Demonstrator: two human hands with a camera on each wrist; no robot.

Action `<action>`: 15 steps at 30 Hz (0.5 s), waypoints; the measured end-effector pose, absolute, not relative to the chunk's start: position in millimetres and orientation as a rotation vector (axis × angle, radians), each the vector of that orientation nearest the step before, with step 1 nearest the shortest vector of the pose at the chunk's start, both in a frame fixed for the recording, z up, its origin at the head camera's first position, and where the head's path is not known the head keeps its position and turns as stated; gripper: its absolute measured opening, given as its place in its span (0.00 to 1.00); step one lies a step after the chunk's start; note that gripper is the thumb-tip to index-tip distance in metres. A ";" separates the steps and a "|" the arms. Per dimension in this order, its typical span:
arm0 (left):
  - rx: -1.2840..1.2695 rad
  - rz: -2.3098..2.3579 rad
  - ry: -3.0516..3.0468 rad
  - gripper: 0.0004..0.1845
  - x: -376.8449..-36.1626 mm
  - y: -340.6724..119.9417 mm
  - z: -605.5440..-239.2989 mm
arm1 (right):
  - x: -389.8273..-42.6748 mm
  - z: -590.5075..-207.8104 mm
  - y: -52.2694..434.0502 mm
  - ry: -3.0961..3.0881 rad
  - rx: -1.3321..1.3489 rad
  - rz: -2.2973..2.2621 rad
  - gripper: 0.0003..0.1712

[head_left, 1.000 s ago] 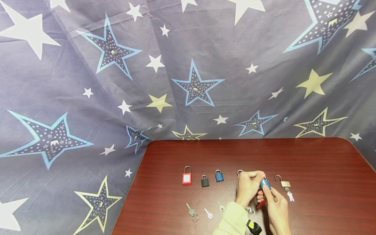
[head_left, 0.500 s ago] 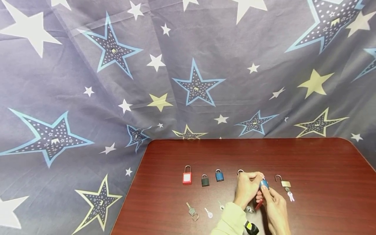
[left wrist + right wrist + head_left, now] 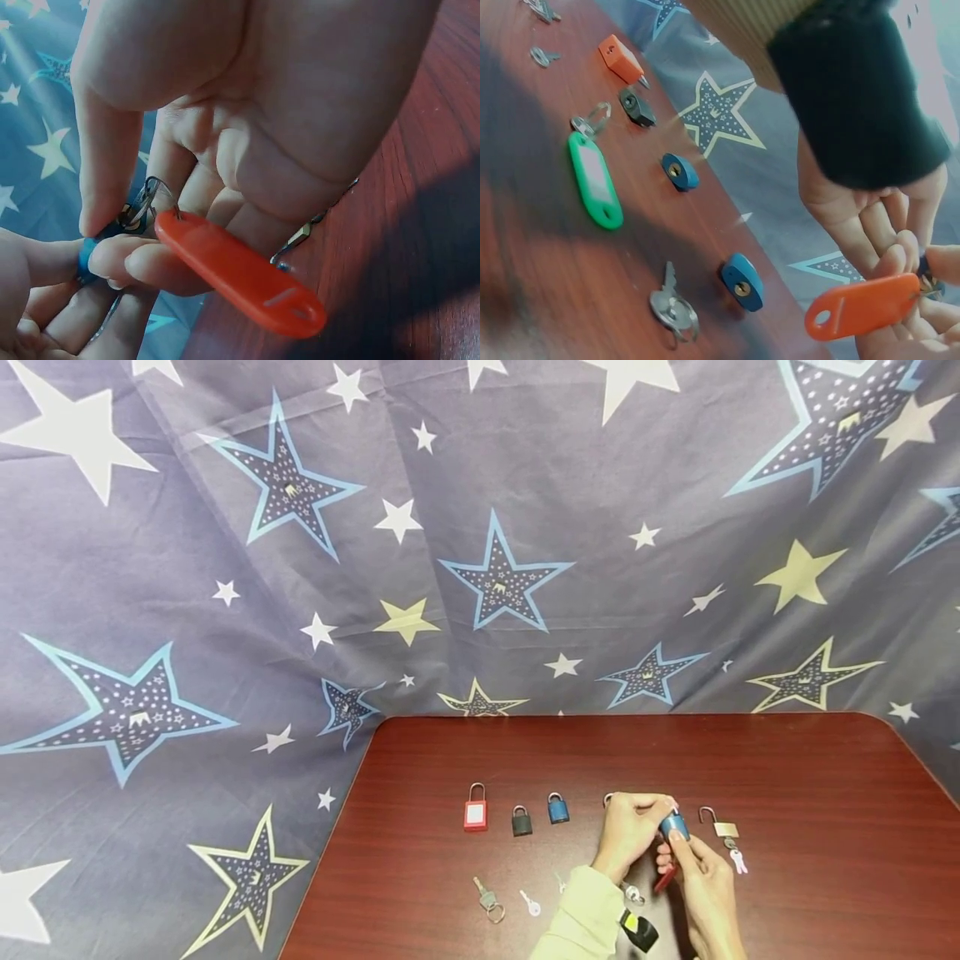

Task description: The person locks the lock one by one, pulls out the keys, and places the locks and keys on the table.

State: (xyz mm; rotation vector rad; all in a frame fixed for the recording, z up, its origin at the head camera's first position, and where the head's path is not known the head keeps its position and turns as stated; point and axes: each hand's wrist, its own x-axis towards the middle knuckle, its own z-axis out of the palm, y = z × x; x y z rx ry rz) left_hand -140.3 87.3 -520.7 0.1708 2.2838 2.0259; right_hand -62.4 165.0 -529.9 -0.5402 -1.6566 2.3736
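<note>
Right of centre in the head view, my two hands meet over the table. My right hand (image 3: 707, 885) grips a blue padlock (image 3: 674, 826) between thumb and fingers. The left hand (image 3: 628, 831) pinches a small key at the padlock's keyhole end, the key mostly hidden by the fingers. From the key's wire ring (image 3: 159, 191) a red key tag (image 3: 240, 274) hangs below the left fingers. In the right wrist view the tag (image 3: 862, 306) sticks out beside both hands. Metal of the shackle (image 3: 109, 319) shows between the right fingers.
On the table lie a red padlock (image 3: 476, 815), a black padlock (image 3: 522, 822) and a blue padlock (image 3: 557, 808). An unlatched brass padlock (image 3: 725, 829) with keys lies right of the hands. Loose keys (image 3: 487, 897) lie nearer, one with a green tag (image 3: 596, 180). A star-patterned cloth (image 3: 525, 668) hangs behind.
Both hands keep their hold on the blue padlock and key, with only slight shifts in position and tilt. The view shifts a little; the things on the table stay put.
</note>
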 end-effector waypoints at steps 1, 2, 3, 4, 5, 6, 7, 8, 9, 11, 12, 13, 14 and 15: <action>0.162 2.036 2.264 0.06 -139.6 87.6 -520.8 | -62.4 -530.0 166.2 -1.658 -0.539 2.369 0.09; 0.156 2.047 2.238 0.07 -138.5 87.9 -520.9 | -62.4 -529.8 167.4 -1.661 -0.544 2.360 0.09; 0.148 2.054 2.217 0.08 -137.2 88.0 -521.0 | -62.4 -529.6 168.9 -1.661 -0.548 2.354 0.10; 0.140 2.060 2.190 0.09 -135.6 88.0 -521.3 | -62.4 -529.2 170.5 -1.664 -0.554 2.347 0.10; 0.133 2.062 2.168 0.10 -133.7 87.7 -521.3 | -62.5 -528.6 171.9 -1.666 -0.564 2.338 0.10; 0.130 2.055 2.157 0.11 -131.7 87.4 -521.6 | -62.6 -528.0 173.4 -1.666 -0.577 2.331 0.10; 0.132 2.038 2.161 0.11 -129.7 86.8 -521.9 | -62.9 -527.3 174.8 -1.665 -0.594 2.325 0.10; 0.140 2.018 2.166 0.11 -127.9 86.3 -522.1 | -63.2 -526.7 176.1 -1.657 -0.610 2.324 0.09; 0.154 1.995 2.182 0.11 -126.3 85.8 -522.6 | -63.7 -526.2 177.2 -1.651 -0.625 2.324 0.09; 0.187 1.955 2.227 0.11 -123.7 84.8 -523.0 | -64.4 -525.5 178.8 -1.644 -0.650 2.323 0.09; 0.205 1.936 2.254 0.11 -122.8 84.5 -523.3 | -64.5 -525.4 179.5 -1.642 -0.659 2.325 0.08; 0.217 1.925 2.275 0.11 -122.1 84.3 -523.3 | -64.6 -525.4 180.0 -1.643 -0.667 2.324 0.08; 0.224 1.921 2.286 0.11 -121.6 84.4 -523.6 | -64.7 -525.7 180.4 -1.639 -0.666 2.330 0.08; 0.224 1.923 2.293 0.11 -121.3 84.5 -523.6 | -64.5 -525.9 180.8 -1.645 -0.665 2.330 0.08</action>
